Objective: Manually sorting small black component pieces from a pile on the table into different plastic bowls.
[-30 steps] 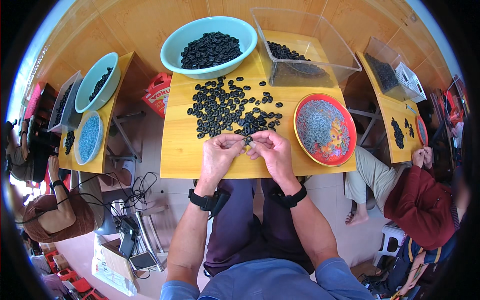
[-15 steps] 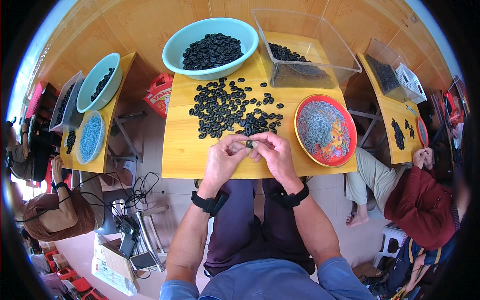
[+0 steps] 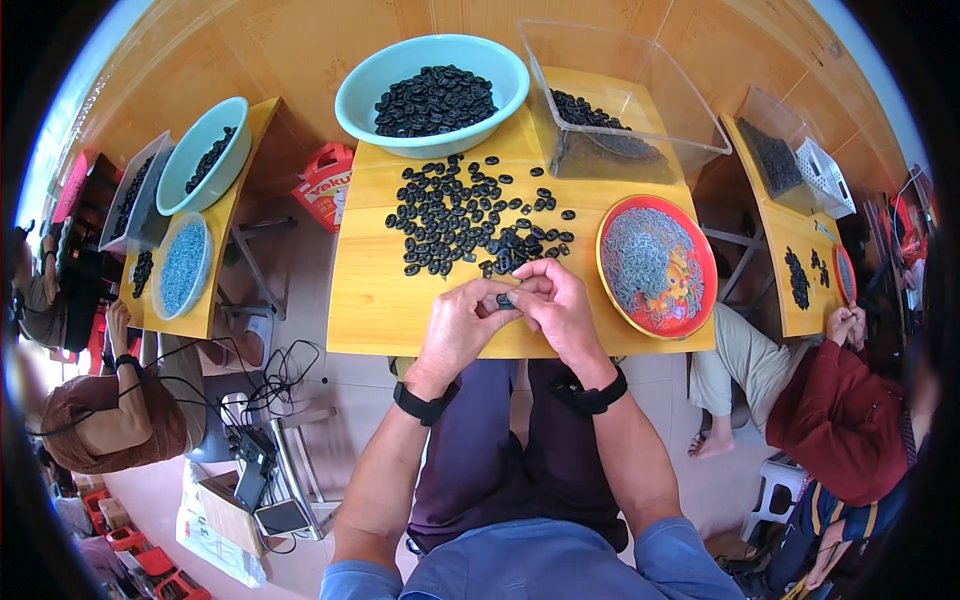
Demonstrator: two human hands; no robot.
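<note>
A person sits at a small yellow wooden table, seen from above, with both forearms coming up from the lower edge of the view. The left hand and right hand meet at the table's near edge, around its middle, and pinch one small black ring-shaped piece between their fingertips; both hands are closed on it, thumbs and forefingers touching the piece. Just beyond the hands, across the middle of the table, lies a loose pile of the same black pieces. At the far edge stands a light blue basin filled with more of them, and at the far right corner a clear plastic bin holds another heap. Near the right edge sits a red-rimmed plate of small grey parts. The piece looks light, stiff and smooth, likely plastic or rubber, so it may slip; holding it by its outer rim with the fingertips seems the surest grip. Other people sit at similar tables on either side.
</note>
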